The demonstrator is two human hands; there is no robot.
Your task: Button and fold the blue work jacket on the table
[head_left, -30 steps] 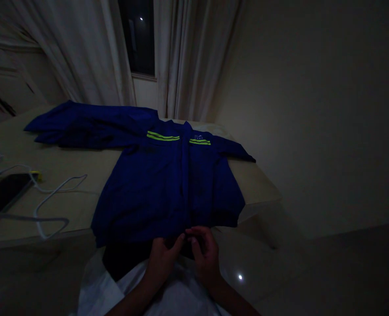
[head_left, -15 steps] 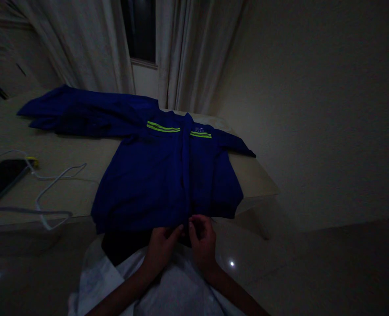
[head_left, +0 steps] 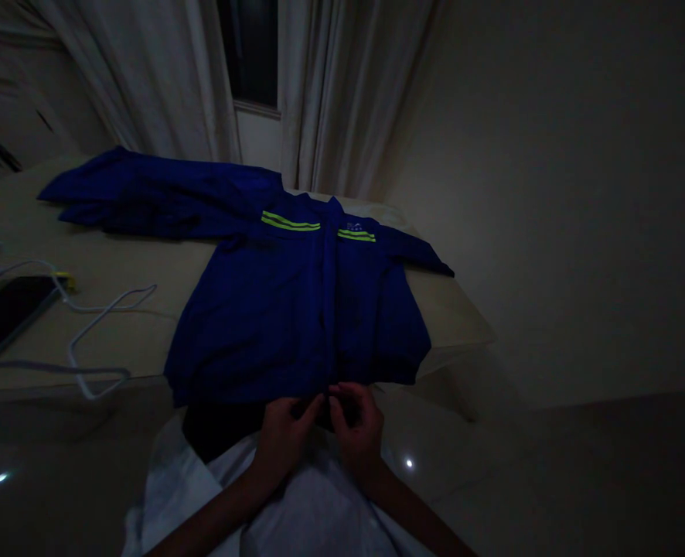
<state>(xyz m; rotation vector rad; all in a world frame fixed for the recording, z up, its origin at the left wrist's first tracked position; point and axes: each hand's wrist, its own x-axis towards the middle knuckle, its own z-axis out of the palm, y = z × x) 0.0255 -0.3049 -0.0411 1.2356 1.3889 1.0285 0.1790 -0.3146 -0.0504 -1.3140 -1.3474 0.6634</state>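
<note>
A dark blue jacket (head_left: 278, 302) with yellow-green chest stripes lies front up on the table, its hem at the near edge. One sleeve stretches out to the left, the other to the right. At the bottom of its front opening, my left hand (head_left: 284, 433) pinches the hem edge between thumb and fingers. Right beside it, my right hand (head_left: 359, 422) grips the other side of the opening, thumb and fingertips curled together. The fingertips of both hands nearly meet. Darkness hides the small detail between them.
On the table (head_left: 145, 340) at left lie a dark phone or tablet (head_left: 11, 313) and a looped white cable (head_left: 96, 329). Pale curtains (head_left: 348, 93) hang behind, beside a dark window (head_left: 250, 54). A plain wall (head_left: 551, 193) stands at right.
The view has shifted slightly. My right hand's fingertips have moved a little closer to my left at the hem. The jacket lies as before.
</note>
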